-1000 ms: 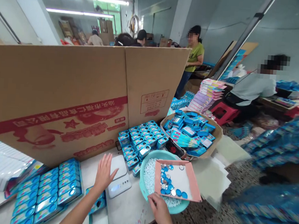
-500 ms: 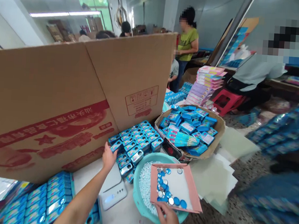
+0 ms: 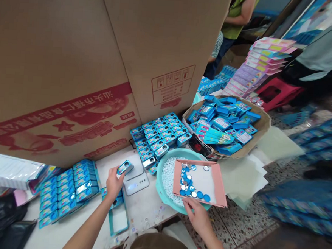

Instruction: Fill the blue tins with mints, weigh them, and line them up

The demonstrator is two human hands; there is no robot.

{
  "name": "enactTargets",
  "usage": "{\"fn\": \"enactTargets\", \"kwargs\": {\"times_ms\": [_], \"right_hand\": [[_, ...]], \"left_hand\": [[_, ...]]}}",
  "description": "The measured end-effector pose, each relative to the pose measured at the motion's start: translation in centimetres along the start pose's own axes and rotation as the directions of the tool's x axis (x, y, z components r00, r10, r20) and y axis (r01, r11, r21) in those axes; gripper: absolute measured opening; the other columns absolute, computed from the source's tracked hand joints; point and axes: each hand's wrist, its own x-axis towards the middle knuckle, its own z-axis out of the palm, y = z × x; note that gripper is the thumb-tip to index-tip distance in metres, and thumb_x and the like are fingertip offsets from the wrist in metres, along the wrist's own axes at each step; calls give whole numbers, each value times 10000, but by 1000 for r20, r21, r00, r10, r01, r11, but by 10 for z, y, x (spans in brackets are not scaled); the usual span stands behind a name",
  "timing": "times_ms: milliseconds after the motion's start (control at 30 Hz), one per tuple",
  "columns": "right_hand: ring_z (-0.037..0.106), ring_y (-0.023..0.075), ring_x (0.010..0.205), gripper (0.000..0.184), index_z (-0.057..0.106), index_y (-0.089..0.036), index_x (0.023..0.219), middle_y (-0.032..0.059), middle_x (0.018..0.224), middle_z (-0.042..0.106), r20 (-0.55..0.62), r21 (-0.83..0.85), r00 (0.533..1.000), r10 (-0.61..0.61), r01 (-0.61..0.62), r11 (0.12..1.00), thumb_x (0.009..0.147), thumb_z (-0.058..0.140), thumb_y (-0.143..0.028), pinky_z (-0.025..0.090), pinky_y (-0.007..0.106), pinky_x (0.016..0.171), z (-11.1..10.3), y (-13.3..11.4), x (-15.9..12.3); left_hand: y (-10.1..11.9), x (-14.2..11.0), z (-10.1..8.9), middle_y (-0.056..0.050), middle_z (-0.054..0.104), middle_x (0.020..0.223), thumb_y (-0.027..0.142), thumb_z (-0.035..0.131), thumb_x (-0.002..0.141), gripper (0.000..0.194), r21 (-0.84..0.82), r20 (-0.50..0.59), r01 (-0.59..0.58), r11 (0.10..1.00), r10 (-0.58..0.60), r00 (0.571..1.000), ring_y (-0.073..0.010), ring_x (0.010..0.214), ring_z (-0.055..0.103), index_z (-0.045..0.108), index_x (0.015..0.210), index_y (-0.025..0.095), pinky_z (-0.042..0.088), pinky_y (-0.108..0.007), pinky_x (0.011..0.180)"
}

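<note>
A small blue tin (image 3: pixel 125 168) with a dark round hole is pinched in my left hand (image 3: pixel 114 182), above the white table and close to a silver phone (image 3: pixel 136 185). My right hand (image 3: pixel 198 214) has its fingers drawn together at the near edge of a pink tray (image 3: pixel 220 187); what they hold, if anything, is hidden. Blue and silver round discs (image 3: pixel 199 194) lie in that tray. It rests across a turquoise basin (image 3: pixel 159 181) of small white pellets (image 3: pixel 168 174). Below my left hand, a blue-edged open box (image 3: pixel 126 219) holds some tins at its far end.
Rows of blue tins (image 3: pixel 159 137) stand behind the basin, and more (image 3: pixel 64 193) at the left. A tall cardboard carton (image 3: pixel 74 50) walls off the back. A cut-down box (image 3: pixel 264 127) of blue packs sits at the right. Other people are beyond.
My left hand reached to the back rows, took a tin and brought it back towards me. My right hand moved to the pink tray's near edge. The view has tilted down.
</note>
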Motion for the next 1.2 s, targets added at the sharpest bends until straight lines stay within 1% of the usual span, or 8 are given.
{"fn": "enactTargets", "kwargs": {"times_ms": [167,267,367,500,633,833,967,1200], "right_hand": [[641,243,936,295,695,-211,881,97,957,705,23,-58,999,-24,26,998,859,443,-361,494,369,855,-5,-10,-6],[647,231,894,309,687,-196,884,101,929,702,1,-83,1000,-23,23,996,870,428,-364,503,339,813,-10,-11,-17],[652,224,859,314,685,-190,875,102,903,699,-40,-91,999,-14,10,996,869,430,-373,504,319,790,-12,-8,-33],[656,222,843,310,691,-186,862,103,894,700,-49,-101,998,30,-35,994,857,436,-362,501,311,786,-8,-6,-58],[651,218,841,316,701,-185,849,102,885,701,-21,-115,998,60,-62,991,843,432,-351,494,309,796,3,-6,-81],[648,222,839,323,715,-188,830,101,889,708,-52,-95,995,89,-93,991,819,452,-376,491,316,798,20,-4,-111],[651,223,806,331,722,-186,794,105,866,713,-74,-90,994,76,-82,992,804,457,-384,495,307,757,31,-3,-129],[650,225,800,335,715,-184,787,99,850,709,-40,-79,997,60,-63,995,798,449,-387,492,303,756,48,-10,-138]], "left_hand": [[-11,14,21,-87,532,1094,380,508,802,385,-22,100,45,999,-43,994,-238,989,559,513,1140,197,454,-350,830],[-20,16,22,-121,499,1161,406,598,732,644,-31,145,90,995,-84,986,-274,1070,527,391,1291,163,443,-396,884],[-30,4,10,-153,484,1187,497,643,668,899,-60,55,93,994,-90,994,-309,1144,476,250,1382,119,409,-443,947],[-35,-43,-17,-129,558,1088,528,532,747,700,-132,-65,23,991,-31,997,-287,1065,521,388,1299,123,401,-443,955],[-31,-118,-33,-102,599,1018,505,473,794,516,-195,-162,68,978,-100,982,-262,994,549,496,1172,155,426,-416,914],[-33,-209,-26,-83,643,939,480,456,805,349,-308,-52,94,947,-115,992,-253,952,579,587,950,190,443,-418,890],[-39,-227,-27,-63,666,895,445,464,810,290,-369,63,34,929,-11,998,-224,907,605,620,862,207,467,-380,855],[-60,-237,-48,-55,676,879,446,466,796,302,-343,5,84,936,-88,996,-222,888,618,637,857,206,492,-378,831]]}}
